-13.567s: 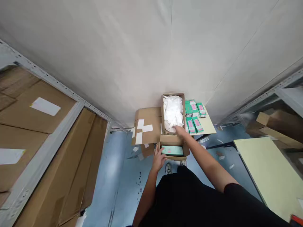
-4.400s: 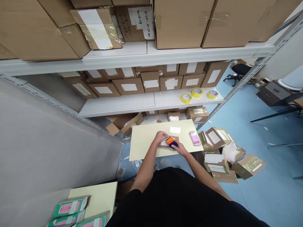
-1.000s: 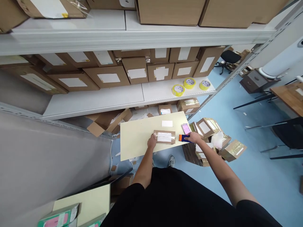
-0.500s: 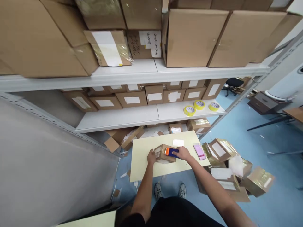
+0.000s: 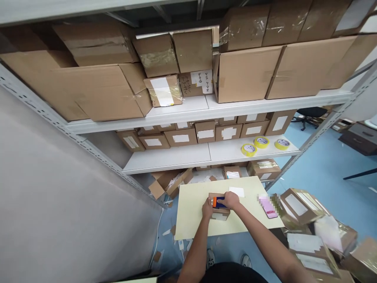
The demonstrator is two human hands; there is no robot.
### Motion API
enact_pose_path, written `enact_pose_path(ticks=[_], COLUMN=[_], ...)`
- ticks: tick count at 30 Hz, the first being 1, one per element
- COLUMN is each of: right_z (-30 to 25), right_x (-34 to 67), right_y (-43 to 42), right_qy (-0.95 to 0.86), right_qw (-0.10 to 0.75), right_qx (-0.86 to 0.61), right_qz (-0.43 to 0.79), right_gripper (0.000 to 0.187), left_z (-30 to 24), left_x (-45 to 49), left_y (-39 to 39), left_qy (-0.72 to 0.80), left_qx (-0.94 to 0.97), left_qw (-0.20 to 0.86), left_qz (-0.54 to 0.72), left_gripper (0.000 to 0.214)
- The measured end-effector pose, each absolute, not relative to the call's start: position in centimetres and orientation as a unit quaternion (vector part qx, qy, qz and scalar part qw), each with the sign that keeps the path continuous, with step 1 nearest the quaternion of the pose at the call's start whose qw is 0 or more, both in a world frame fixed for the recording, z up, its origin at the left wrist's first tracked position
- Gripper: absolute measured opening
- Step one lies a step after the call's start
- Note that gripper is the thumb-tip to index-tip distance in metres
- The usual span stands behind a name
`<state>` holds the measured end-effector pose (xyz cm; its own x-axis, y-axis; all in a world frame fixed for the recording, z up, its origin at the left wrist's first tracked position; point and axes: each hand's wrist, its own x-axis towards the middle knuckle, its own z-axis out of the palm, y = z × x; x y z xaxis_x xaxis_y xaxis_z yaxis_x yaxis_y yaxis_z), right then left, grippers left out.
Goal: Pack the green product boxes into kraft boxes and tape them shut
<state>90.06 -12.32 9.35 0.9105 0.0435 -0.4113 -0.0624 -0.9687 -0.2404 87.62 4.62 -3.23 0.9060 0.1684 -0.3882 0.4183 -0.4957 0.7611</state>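
The right hand (image 5: 232, 200) is closed around an orange-and-dark-blue tool (image 5: 219, 202), which lies over the top of a small cardboard box (image 5: 220, 216). The left hand (image 5: 207, 209) touches the box's left end; how far its fingers are spread cannot be made out. The box sits on the pale table (image 5: 191, 220), with a white label (image 5: 237, 192) just beyond on the far right and a pink phone (image 5: 268, 207) at the right edge.

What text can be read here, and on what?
"1-3-49" (probably): handwritten on an upper-shelf box; line above it unclear.
"2-1…" (rest unclear): handwritten on that box's white label.
Too small or blurred: any print on tape rolls, phone, table box, other labels.
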Motion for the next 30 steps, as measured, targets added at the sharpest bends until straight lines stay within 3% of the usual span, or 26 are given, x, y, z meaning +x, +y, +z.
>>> enact_pose_path(ticks=[7, 17, 21, 25, 30], right_z=[8.4, 7.8, 5.9, 4.2, 4.0], right_x=[88.4, 84.9, 84.8, 86.3, 88.2], right_y=[-20.0, -35.7, -33.2, -27.0, -19.9], right_qy=[0.034, 0.107, 0.121, 0.105, 0.045], right_qw=[0.139, 0.111, 0.102, 0.166, 0.188], right_qx=[-0.967, -0.962, -0.965, -0.959, -0.962], right_qz=[0.211, 0.226, 0.208, 0.206, 0.194], right_gripper=[0.057, 0.052, 0.049, 0.053, 0.055], left_z=[-3.9, -4.0, -4.2, -3.5, -2.2], left_x=[85.7, 87.8, 88.7, 90.0, 90.9], left_y=[-2.5, -2.6, -1.4, 2.8, 8.6], left_qy=[0.113, 0.107, 0.116, 0.118, 0.199], left_qx=[0.866, 0.873, 0.863, 0.850, 0.867], left_qw=[0.465, 0.449, 0.466, 0.493, 0.446], left_qz=[-0.143, -0.156, -0.155, -0.138, -0.099], left_gripper=[0.057, 0.057, 0.057, 0.059, 0.047])
